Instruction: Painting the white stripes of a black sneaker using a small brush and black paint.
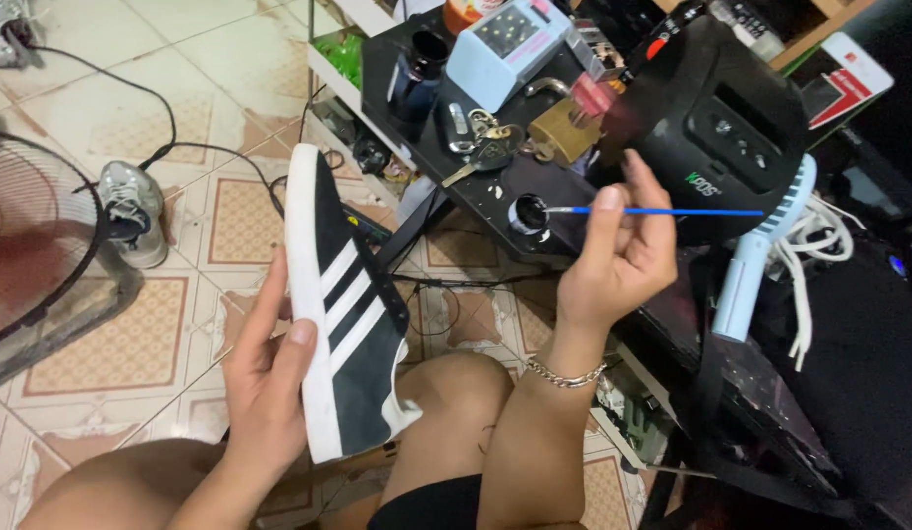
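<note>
A black sneaker (343, 314) with white stripes sits left of centre, gripped along its white sole by the left hand (265, 378). The right hand (618, 250) pinches a blue brush (662, 211), its tip dipped in a small paint pot (528, 213) on the crowded black table (446, 167). An overloaded tip could likely drip white onto the dark suede; the pot's place by the table edge invites a knock.

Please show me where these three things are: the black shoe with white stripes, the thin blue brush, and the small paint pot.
black shoe (363, 368), head view, on its dark side panel below the stripes.
blue brush (701, 211), head view, on the middle of its handle.
paint pot (526, 212), head view, on its open top.
</note>
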